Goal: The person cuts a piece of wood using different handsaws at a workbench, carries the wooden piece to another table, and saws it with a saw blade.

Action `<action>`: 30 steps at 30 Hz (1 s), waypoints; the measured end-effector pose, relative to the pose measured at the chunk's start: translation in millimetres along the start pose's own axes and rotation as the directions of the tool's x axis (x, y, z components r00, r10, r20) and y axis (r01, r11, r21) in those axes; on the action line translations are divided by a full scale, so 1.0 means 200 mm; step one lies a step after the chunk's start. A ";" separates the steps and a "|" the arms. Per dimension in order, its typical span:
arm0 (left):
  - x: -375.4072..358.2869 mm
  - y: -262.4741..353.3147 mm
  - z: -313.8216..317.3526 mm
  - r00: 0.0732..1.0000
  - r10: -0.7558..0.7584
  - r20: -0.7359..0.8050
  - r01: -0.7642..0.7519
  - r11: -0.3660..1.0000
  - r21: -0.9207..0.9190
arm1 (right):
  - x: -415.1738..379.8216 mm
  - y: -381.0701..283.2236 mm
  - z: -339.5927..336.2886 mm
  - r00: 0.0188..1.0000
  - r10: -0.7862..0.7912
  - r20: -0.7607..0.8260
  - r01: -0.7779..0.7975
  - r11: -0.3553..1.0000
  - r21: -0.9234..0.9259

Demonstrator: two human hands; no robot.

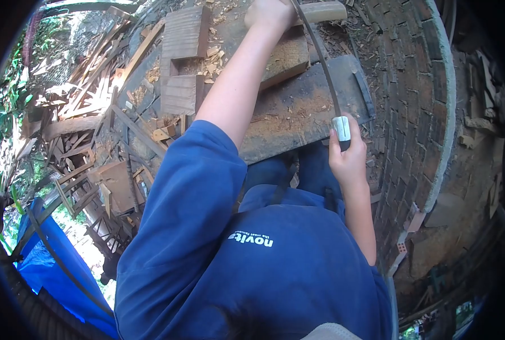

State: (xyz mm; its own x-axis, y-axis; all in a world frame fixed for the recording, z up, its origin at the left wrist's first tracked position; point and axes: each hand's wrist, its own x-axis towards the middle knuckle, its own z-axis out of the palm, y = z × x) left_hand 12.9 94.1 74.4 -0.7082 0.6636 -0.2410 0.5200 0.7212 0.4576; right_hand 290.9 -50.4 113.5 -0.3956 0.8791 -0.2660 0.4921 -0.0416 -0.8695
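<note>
My right hand (350,150) is closed around a pale, block-like grip (341,128) at the near end of a long, thin, dark curved strip (324,65). That strip runs up past the top edge of the view. My left hand (270,16) reaches far forward and looks closed beside the strip's upper part; its fingers are partly cut off, so what it holds is hidden. Beneath my left forearm lies a thick wooden block (289,61). Left of it is a notched wooden piece (184,37), with wood chips around. A dark, dusty board (298,116) lies in front of my legs.
Another wooden length (323,11) lies at the top. Scrap wood (85,107) is piled on the left, above a blue tarp (60,272). A low brick surface (411,96) with a pale edge curves along the right.
</note>
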 end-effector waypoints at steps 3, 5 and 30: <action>-0.07 -0.01 -0.01 0.996 0.090 -0.022 -0.090 0.996 0.014 | -0.05 0.07 0.00 1.000 0.004 0.024 -0.004 1.000 -0.027; -0.01 -0.14 0.16 0.946 0.283 -0.161 -0.262 0.955 0.141 | -0.09 0.17 0.03 1.000 -0.014 0.015 0.014 0.999 -0.039; 0.02 -0.15 0.34 0.669 0.606 -0.430 -0.501 0.795 0.342 | -0.28 0.20 0.18 0.973 0.177 -0.144 -0.186 0.982 -0.046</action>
State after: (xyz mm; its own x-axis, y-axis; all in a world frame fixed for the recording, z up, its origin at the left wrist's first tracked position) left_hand 26.5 89.6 2.4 -0.3638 0.7958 0.4842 0.9315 0.3094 0.1914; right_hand 303.9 -118.1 78.1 -0.1859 0.9169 -0.3532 0.5923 -0.1822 -0.7848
